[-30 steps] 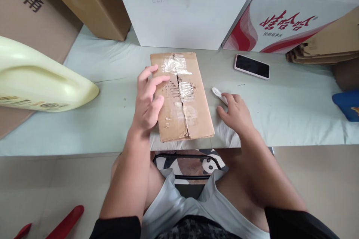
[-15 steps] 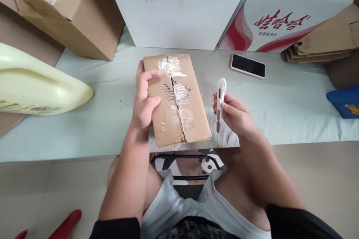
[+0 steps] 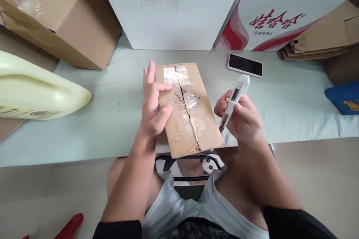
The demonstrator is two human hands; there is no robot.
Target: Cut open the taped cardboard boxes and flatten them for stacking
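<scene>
A brown cardboard box (image 3: 206,127) with torn clear tape along its middle seam sits at the table's front edge, its near end jutting past the edge. My left hand (image 3: 155,101) grips its left side, thumb and index finger on the top face, the other fingers raised beside it. Just right of the box, my right hand (image 3: 244,117) is closed round a white utility knife (image 3: 235,97). The knife's blade is out and points down toward the box's near right corner; whether it touches the cardboard I cannot tell.
Behind the box stand a white carton (image 3: 174,15) and a red-and-white carton (image 3: 269,18). A phone (image 3: 245,65) lies before them. To the left are a pale yellow bottle (image 3: 42,89) and an open cardboard box (image 3: 84,22); to the right, flattened cardboard (image 3: 319,41) and a blue container (image 3: 343,97).
The box has shifted slightly right and nearer to me, with my left hand. Some left fingers have lifted off its side. The knife has tilted, its blade coming closer to the box.
</scene>
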